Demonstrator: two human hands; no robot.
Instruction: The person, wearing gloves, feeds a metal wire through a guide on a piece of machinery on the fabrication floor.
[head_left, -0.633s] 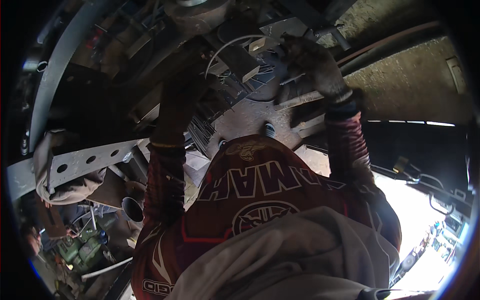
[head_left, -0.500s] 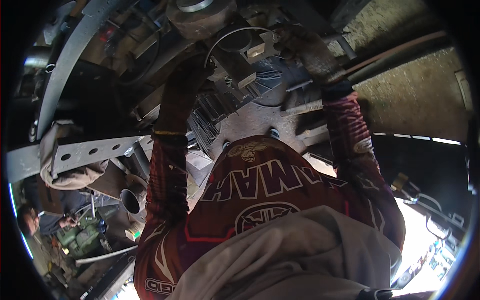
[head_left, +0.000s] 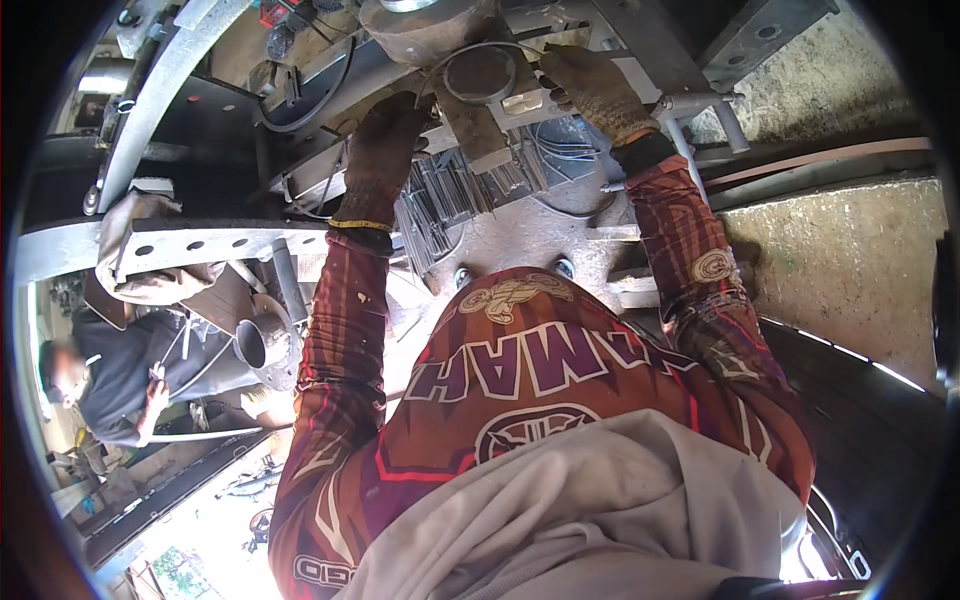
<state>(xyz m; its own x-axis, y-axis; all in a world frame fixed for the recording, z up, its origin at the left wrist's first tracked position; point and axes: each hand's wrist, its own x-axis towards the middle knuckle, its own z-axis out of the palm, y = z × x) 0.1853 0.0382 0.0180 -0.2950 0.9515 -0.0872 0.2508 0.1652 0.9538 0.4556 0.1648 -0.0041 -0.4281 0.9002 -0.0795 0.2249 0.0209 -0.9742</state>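
A thin metal rod (head_left: 490, 43), bent into an arc, curves around the far side of a round metal post (head_left: 480, 76). My gloved left hand (head_left: 385, 145) is closed around its left end. The right end is in my gloved right hand (head_left: 592, 92), whose fingers are curled near the post. Beneath the post is a rusty metal block (head_left: 474, 130). Several straight thin rods (head_left: 440, 200) hang in a row just nearer to me. My fingertips are partly hidden by the gloves and the angle.
A heavy round metal piece (head_left: 430, 35) stands beyond the post. At the left runs a perforated steel bar (head_left: 200, 245) with a cloth (head_left: 150, 245) draped over it. A worn wall panel (head_left: 840, 240) is at the right. Another person (head_left: 130, 370) works at the far left.
The view has shifted and brightened. My hands and the rod have come slightly closer about the post. The other person at the left has changed posture.
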